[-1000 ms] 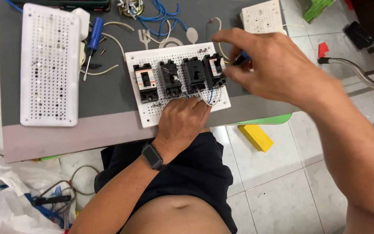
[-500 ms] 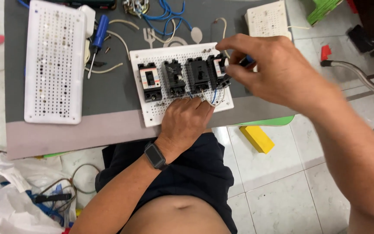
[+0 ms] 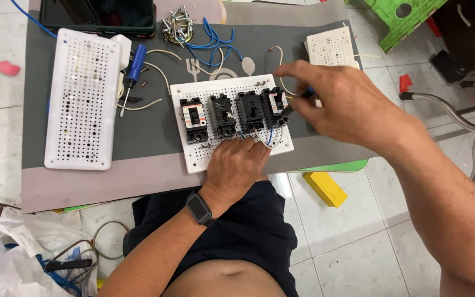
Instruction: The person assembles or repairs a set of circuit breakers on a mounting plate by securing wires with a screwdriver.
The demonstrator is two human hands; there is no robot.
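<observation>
Over on the left, a long white perforated panel [image 3: 82, 99] is lying on the grey mat [image 3: 138, 132], with a blue-handled screwdriver [image 3: 133, 69] just beside it. Moving right, I am seeing the white perforated board [image 3: 193, 154] carrying four black circuit breakers [image 3: 235, 114] in a row. My left hand [image 3: 236, 168] is pressing flat on the board's near edge, fingers spread and gripping nothing, touching the blue wires [image 3: 269, 137] below the breakers. Further right, my right hand [image 3: 347, 107] is pinching a dark tool [image 3: 298, 102], its tip sitting at the rightmost breaker [image 3: 275, 105]. A yellow block [image 3: 325, 188] is lying on the floor tiles.
</observation>
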